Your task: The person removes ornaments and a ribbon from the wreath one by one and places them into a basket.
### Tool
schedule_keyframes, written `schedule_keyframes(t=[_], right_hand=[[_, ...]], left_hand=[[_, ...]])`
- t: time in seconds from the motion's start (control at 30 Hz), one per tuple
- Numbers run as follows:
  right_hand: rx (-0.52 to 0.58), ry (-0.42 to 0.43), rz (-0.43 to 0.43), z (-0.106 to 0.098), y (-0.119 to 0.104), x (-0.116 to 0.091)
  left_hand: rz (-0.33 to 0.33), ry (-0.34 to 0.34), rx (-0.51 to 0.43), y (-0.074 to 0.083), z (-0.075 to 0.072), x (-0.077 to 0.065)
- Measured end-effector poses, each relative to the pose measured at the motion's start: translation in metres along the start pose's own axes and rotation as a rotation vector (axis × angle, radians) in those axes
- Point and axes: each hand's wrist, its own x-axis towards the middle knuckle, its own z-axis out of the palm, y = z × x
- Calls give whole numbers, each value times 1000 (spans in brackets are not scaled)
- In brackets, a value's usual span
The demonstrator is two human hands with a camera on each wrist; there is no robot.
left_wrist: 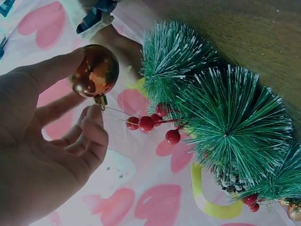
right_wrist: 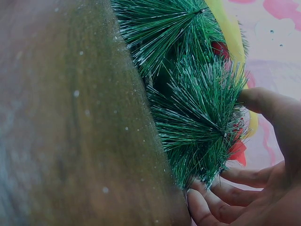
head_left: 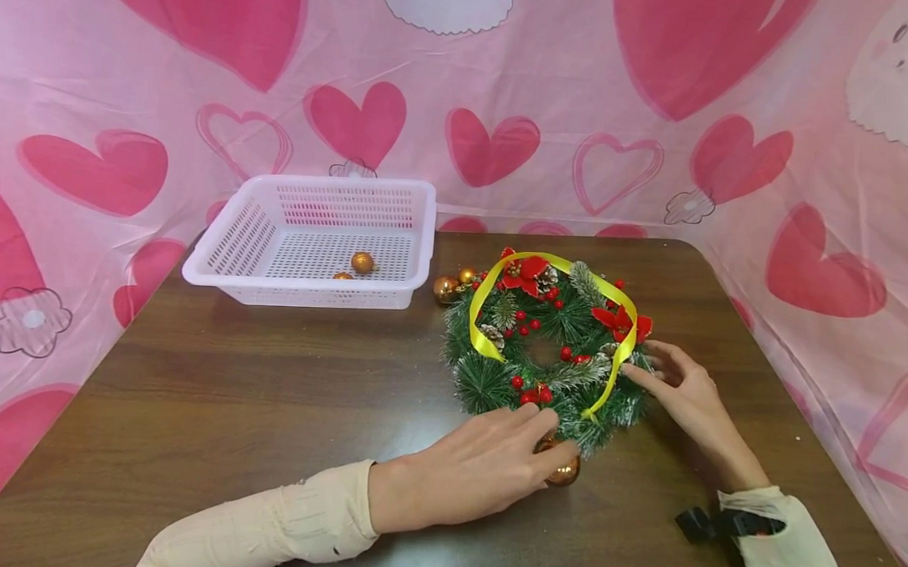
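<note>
A green Christmas wreath [head_left: 484, 385] lies on the table, dressed with red berries, red flowers, pinecones and a loose yellow ribbon [head_left: 477, 318]. At its near edge my left hand [head_left: 470, 463] pinches a shiny copper-coloured Christmas ball [left_wrist: 96, 70] between thumb and fingers. From the ball's gold cap [left_wrist: 100, 100], a thin string runs to the red berries [left_wrist: 146, 123]. My right hand [head_left: 686, 400] grips the wreath's right edge, thumb on top and fingers at the outer side, partly hidden by the needles.
A white plastic basket [head_left: 311, 297] stands at the back left with small gold balls [head_left: 361, 262] inside. Other gold balls [head_left: 445, 289] sit against the wreath's far left side. A pink heart-patterned cloth [head_left: 551, 87] surrounds the brown wooden table [head_left: 270, 377].
</note>
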Motion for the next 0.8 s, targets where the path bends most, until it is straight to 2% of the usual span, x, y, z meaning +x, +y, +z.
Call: schedule_keyframes(t=[0.23,0.8], right_hand=[[6,-4,-4,0,0,0],[-2,14,-3,1,-1,0]], left_hand=[[38,7,35,-1,0,2],[18,44,41,-4,0,1]])
